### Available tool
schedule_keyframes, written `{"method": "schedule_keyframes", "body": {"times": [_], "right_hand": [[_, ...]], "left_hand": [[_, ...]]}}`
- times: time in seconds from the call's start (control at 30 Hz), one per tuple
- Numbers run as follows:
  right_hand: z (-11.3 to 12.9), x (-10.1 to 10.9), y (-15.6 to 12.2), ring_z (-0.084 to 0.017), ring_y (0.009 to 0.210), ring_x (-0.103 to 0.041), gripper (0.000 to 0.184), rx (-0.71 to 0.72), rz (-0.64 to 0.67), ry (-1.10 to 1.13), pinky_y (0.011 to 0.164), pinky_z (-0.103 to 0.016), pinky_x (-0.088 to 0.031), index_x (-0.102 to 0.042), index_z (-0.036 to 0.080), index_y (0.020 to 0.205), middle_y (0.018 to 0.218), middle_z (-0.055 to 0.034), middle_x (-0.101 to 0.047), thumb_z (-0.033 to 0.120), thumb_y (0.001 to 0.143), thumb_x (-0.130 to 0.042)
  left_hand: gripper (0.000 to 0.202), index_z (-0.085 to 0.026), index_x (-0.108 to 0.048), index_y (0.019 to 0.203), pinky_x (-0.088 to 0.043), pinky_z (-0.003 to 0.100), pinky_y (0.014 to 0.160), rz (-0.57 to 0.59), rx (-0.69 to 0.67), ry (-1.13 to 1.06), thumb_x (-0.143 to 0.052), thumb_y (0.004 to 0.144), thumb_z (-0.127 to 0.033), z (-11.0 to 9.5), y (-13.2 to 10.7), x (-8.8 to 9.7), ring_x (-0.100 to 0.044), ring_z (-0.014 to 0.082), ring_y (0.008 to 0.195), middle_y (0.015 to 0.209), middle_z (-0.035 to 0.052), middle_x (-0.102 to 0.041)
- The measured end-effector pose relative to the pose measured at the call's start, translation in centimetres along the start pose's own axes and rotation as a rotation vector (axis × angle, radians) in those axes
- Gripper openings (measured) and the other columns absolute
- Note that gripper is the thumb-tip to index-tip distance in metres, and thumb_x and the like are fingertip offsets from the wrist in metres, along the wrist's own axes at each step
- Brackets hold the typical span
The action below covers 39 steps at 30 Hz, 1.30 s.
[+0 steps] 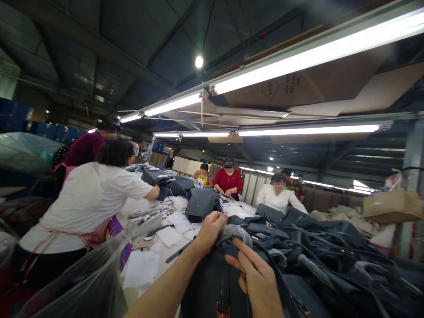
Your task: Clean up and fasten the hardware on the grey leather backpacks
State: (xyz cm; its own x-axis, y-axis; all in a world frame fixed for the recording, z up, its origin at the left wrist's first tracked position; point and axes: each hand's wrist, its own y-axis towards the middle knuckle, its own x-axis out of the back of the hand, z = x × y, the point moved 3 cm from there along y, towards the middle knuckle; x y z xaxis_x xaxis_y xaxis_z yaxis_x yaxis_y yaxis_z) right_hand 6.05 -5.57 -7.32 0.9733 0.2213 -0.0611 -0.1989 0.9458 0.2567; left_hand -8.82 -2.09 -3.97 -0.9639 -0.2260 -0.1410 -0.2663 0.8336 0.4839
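A dark handbag stands upright in front of me, with a strap and a gold-coloured buckle on its front. Clear plastic wrap covers its arched top handle. My left hand is closed in a pinch at the left end of this wrap, its fingertips partly hiding what they grip. My right hand is over the bag's right front, just below the handle. Its index finger stretches toward the handle's base and the other fingers are apart, with nothing seen between them.
Dark bags and straps are heaped on the right. White paper sheets lie across the table at left. Another dark bag stands ahead. A person in a white shirt leans in from the left; several others work opposite. Clear plastic sheeting hangs lower left.
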Motion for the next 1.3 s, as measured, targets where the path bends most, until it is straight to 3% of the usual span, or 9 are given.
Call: {"method": "schedule_keyframes", "body": {"times": [0.1, 0.2, 0.3, 0.47, 0.57, 0.73, 0.83, 0.97, 1.3], "right_hand": [[0.6, -1.0, 0.7, -0.024, 0.059, -0.068, 0.064, 0.051, 0.022, 0.007, 0.034, -0.021, -0.026, -0.068, 0.012, 0.107, 0.073, -0.0116, -0.075, 0.054, 0.060, -0.074], [0.0, -0.8, 1.2, -0.029, 0.075, -0.072, 0.059, 0.070, 0.040, 0.069, 0.036, -0.021, -0.036, -0.065, 0.015, 0.104, 0.084, -0.0097, -0.075, 0.050, 0.059, -0.078], [-0.7, 0.0, 1.2, -0.025, 0.062, -0.070, 0.054, 0.025, 0.112, 0.034, 0.035, -0.021, -0.037, -0.063, 0.014, 0.094, 0.066, -0.0040, -0.069, 0.053, 0.060, -0.078], [-1.0, 0.9, 0.5, -0.017, 0.071, -0.070, 0.032, -0.087, 0.480, 0.032, 0.057, -0.023, -0.053, -0.067, 0.016, 0.092, 0.079, -0.0023, -0.072, 0.038, 0.070, -0.076], [-1.5, 1.0, 0.4, -0.018, 0.089, -0.071, 0.035, -0.168, 0.549, 0.067, 0.080, -0.029, -0.055, -0.066, 0.019, 0.100, 0.092, -0.0029, -0.074, 0.035, 0.071, -0.075], [-2.2, 0.8, 0.6, -0.015, 0.048, -0.063, 0.033, -0.148, 0.470, -0.215, 0.043, -0.023, -0.045, -0.059, 0.018, 0.067, 0.057, 0.0005, -0.069, 0.049, 0.072, -0.068], [-1.7, 0.6, 0.6, -0.014, 0.057, -0.064, 0.030, -0.102, 0.510, -0.096, 0.051, -0.023, -0.049, -0.067, 0.017, 0.078, 0.068, 0.0004, -0.070, 0.046, 0.071, -0.071], [-1.2, 0.7, 0.5, -0.017, 0.075, -0.068, 0.030, -0.130, 0.536, -0.073, 0.065, -0.026, -0.052, -0.073, 0.017, 0.087, 0.080, -0.0029, -0.075, 0.037, 0.065, -0.074], [-1.4, 0.5, 0.5, -0.018, 0.065, -0.063, 0.039, -0.024, 0.369, -0.173, 0.042, -0.020, -0.043, -0.073, 0.016, 0.100, 0.067, -0.0011, -0.072, 0.031, 0.064, -0.069]], "left_hand": [[0.038, -0.014, -0.061, 0.064, -0.034, 0.024, 0.051, 0.051, -0.010, 0.119, -0.067, 0.070, -0.051, -1.2, 0.0, -0.4, -0.046, 0.0126, 0.055, 0.059, -0.0002, -0.053], [0.023, -0.017, -0.063, 0.059, -0.039, 0.026, 0.062, -0.044, -0.104, 0.240, -0.069, 0.073, -0.034, -2.9, -0.7, -0.5, -0.052, 0.0180, 0.072, 0.069, 0.0028, -0.055], [0.009, -0.022, -0.073, 0.078, -0.040, 0.028, 0.075, -0.093, -0.225, 0.408, -0.065, 0.078, -0.026, -3.9, -2.8, -0.7, -0.053, 0.0208, 0.084, 0.079, 0.0039, -0.058], [0.042, -0.024, -0.068, 0.119, -0.044, 0.029, 0.079, 0.113, -0.371, 0.531, -0.049, 0.083, -0.015, -2.7, -7.1, -0.9, -0.056, 0.0187, 0.083, 0.084, 0.0037, -0.058], [0.045, -0.022, -0.069, 0.116, -0.046, 0.029, 0.076, 0.121, -0.217, 0.273, -0.046, 0.078, -0.014, -1.5, -8.0, -0.2, -0.057, 0.0156, 0.077, 0.094, 0.0038, -0.057], [0.022, -0.016, -0.067, 0.089, -0.042, 0.023, 0.057, -0.008, 0.012, -0.112, -0.064, 0.071, -0.026, -0.9, -7.5, 0.0, -0.051, 0.0091, 0.054, 0.066, -0.0028, -0.055], [0.037, -0.019, -0.056, 0.089, -0.041, 0.021, 0.050, 0.027, 0.187, -0.237, -0.075, 0.059, -0.030, -0.2, -7.6, -0.2, -0.049, 0.0080, 0.047, 0.058, -0.0074, -0.053], [0.035, -0.016, -0.054, 0.074, -0.041, 0.018, 0.045, 0.099, 0.357, -0.117, -0.078, 0.058, -0.036, 0.8, -8.4, 0.5, -0.053, 0.0079, 0.046, 0.056, -0.0030, -0.058], [0.012, -0.016, -0.056, 0.063, -0.038, 0.015, 0.035, 0.124, 0.400, 0.269, -0.068, 0.060, -0.015, 0.1, -7.5, 1.9, -0.060, 0.0131, 0.049, 0.052, -0.0023, -0.059]]}}
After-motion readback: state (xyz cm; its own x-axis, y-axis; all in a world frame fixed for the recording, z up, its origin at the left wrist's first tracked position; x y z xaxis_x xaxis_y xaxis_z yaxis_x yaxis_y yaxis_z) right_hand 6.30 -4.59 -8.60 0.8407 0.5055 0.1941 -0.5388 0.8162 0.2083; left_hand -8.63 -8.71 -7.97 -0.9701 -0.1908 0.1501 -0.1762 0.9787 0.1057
